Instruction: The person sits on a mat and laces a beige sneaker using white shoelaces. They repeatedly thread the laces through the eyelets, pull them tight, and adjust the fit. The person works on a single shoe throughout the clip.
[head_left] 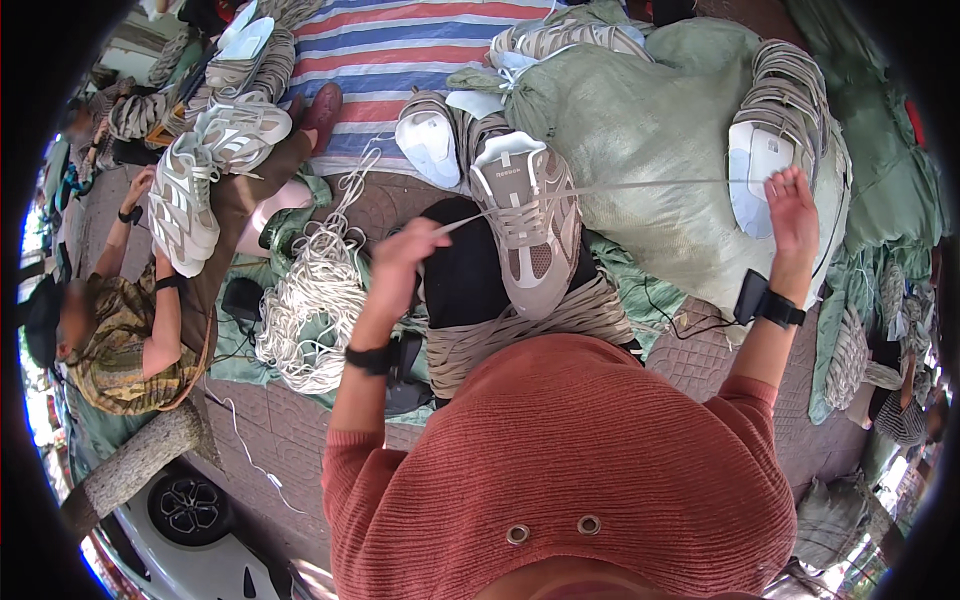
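Note:
A beige-grey sneaker [545, 275] rests on my lap over a black cloth [462, 270], its toe toward me and some lacing across its front. A thin pale shoelace [640, 185] runs taut across and above the shoe between my hands. My left hand [403, 268], left of the shoe, is closed on the lace near one end of the stretch. Far out to the right, my right hand [794, 212] is raised with its fingers pinched at the lace's other end. A bundle of beige laces [480, 352] lies across my lap below the shoe.
A heap of white laces [312, 310] lies left of me. Stacked shoes [757, 165] lean on a bulging green-white sack [640, 130] at right. More shoes [430, 140] stand ahead by a striped sheet [400, 60]. A co-worker [130, 340] sits at left near sneakers [185, 205].

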